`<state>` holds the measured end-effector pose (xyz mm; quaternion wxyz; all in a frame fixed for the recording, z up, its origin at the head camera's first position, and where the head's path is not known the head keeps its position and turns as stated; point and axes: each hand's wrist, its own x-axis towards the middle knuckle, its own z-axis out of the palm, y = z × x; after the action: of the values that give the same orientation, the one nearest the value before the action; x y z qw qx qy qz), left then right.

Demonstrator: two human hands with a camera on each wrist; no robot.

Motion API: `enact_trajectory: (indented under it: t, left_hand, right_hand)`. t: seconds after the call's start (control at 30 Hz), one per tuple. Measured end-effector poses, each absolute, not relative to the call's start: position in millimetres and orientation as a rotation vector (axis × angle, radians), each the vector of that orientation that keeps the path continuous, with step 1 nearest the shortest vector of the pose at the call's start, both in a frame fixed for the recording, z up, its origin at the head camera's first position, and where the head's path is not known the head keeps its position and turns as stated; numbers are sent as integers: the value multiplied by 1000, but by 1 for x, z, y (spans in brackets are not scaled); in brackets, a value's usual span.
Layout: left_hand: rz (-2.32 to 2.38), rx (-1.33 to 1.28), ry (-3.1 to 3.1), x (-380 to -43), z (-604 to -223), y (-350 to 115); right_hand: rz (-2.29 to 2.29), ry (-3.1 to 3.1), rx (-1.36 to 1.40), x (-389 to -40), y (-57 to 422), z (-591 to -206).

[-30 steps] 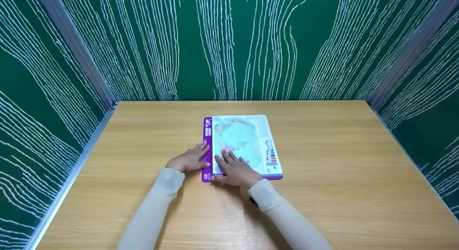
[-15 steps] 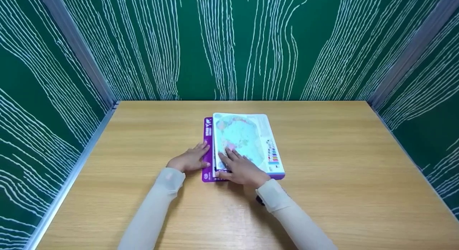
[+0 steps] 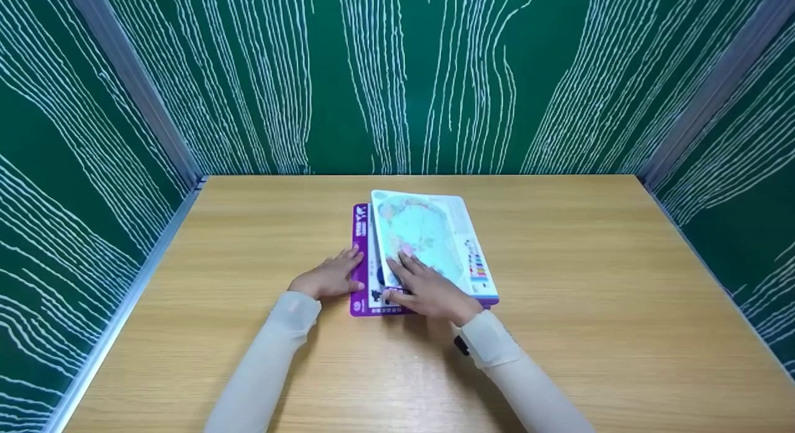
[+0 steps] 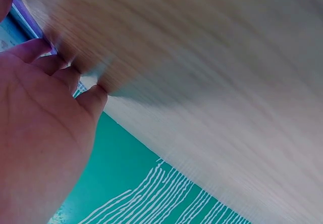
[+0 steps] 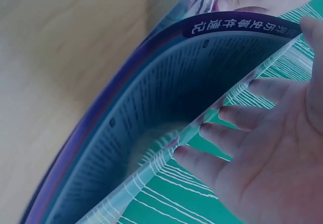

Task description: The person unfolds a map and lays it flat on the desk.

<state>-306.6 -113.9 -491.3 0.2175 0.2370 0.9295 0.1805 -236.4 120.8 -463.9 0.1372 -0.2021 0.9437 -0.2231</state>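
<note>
A white map sheet (image 3: pixel 422 228) with a pale blue map lies over a second, purple-edged sheet (image 3: pixel 360 234) on the table. My left hand (image 3: pixel 329 276) rests on the lower sheet's purple left strip, fingers spread and flat. At the near-left corner of the map sheet, my right hand (image 3: pixel 435 293) holds its edge, thumb at the corner and fingertips on the surface. That corner is raised, baring part of the printing below. In the right wrist view the map sheet (image 5: pixel 126 113) bows upward, with lettering along its purple border. Much of the lower sheet is hidden.
The wooden table (image 3: pixel 590 284) extends around the sheets on all sides. Green walls with white wavy lines (image 3: pixel 435 79) stand behind and at both sides. Grey metal posts (image 3: pixel 124 72) mark the back corners.
My right hand has moved to the right, with the map sheet's left edge shifting right and lifting. More of the lower sheet shows. My left hand has stayed in place.
</note>
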Motion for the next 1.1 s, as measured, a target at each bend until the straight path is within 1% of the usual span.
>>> enact_trajectory:
  t: [0.4, 0.87, 1.1]
  left_hand:
    - [498, 596, 2570, -308, -491, -114]
    - [462, 631, 2567, -305, -487, -116]
    - [457, 649, 2575, -306, -488, -118]
  right_hand:
    - [-760, 2700, -533, -235, 142, -457]
    - [-973, 2628, -551, -232, 175, -453]
    - [-1001, 2608, -528, -232, 188, -454]
